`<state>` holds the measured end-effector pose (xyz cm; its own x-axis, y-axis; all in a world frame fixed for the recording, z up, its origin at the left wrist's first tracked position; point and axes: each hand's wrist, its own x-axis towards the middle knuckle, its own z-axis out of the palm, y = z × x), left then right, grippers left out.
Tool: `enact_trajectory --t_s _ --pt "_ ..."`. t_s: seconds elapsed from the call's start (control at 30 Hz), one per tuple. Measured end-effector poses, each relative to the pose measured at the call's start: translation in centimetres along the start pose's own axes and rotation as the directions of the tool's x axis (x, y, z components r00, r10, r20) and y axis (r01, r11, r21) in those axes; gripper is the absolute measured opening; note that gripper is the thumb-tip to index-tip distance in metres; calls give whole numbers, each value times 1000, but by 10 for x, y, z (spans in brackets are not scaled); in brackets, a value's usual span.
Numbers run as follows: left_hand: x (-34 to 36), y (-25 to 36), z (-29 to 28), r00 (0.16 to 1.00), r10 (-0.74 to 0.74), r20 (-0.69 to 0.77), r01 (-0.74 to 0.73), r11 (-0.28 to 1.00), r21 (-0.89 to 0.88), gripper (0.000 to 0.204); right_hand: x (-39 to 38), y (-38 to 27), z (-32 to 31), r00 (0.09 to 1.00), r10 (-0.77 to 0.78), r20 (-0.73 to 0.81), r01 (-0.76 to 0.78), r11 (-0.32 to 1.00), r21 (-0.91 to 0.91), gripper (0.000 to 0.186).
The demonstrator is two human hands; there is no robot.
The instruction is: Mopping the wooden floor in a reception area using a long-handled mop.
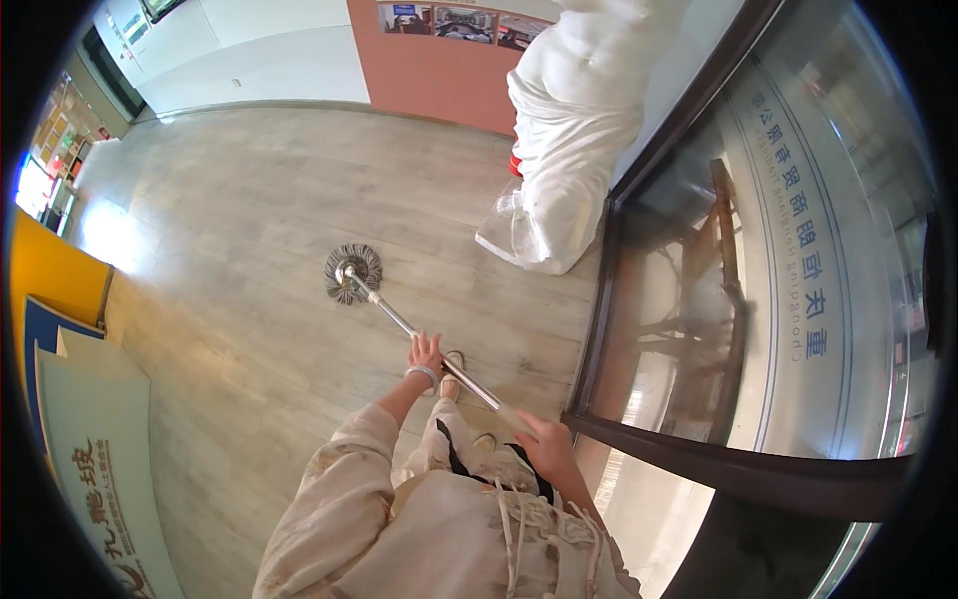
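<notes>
A mop [397, 317] with a metal pole slants from my body toward the far left. Its round head of grey strands [354, 274] lies spread on the floor. My left hand [426, 353], with a pale band at the wrist, is closed around the middle of the pole. Closer to my body, my right hand [547, 446] grips the pole's light-coloured upper end. My shoes show beside and beneath the pole.
Pale wood-look flooring [239, 200] stretches ahead. A white draped statue [579, 130] stands far right, with clear plastic [504, 225] at its base. Along the right runs a dark-framed glass door [589, 344]. A white lettered panel [95, 449] and a yellow block [55, 265] stand left.
</notes>
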<state>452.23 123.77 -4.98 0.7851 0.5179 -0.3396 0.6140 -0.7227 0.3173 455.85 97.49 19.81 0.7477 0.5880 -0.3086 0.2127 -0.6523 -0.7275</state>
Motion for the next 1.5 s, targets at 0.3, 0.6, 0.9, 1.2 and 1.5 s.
enact_trajectory --t_s 0.3,0.6,0.9,1.2,1.5 --pt "-121 184 3 737 603 307 -513 793 -327 85 -172 30 -127 760 528 -379 -491 849 199 16" --pt "-171 307 36 279 960 9 -807 239 -541 32 -253 -26 -156 212 51 -976 -289 957 -13 29" --pt "-164 246 13 684 722 -108 -728 663 -176 24 -198 30 -205 585 -148 -798 210 977 -27 30" --pt "-146 8 46 997 72 -18 -73 994 -77 42 -76 51 -17 971 72 -228 180 409 895 34" --pt "-187 140 31 885 449 119 -418 881 -221 65 -163 59 -122 769 116 -628 353 743 569 34"
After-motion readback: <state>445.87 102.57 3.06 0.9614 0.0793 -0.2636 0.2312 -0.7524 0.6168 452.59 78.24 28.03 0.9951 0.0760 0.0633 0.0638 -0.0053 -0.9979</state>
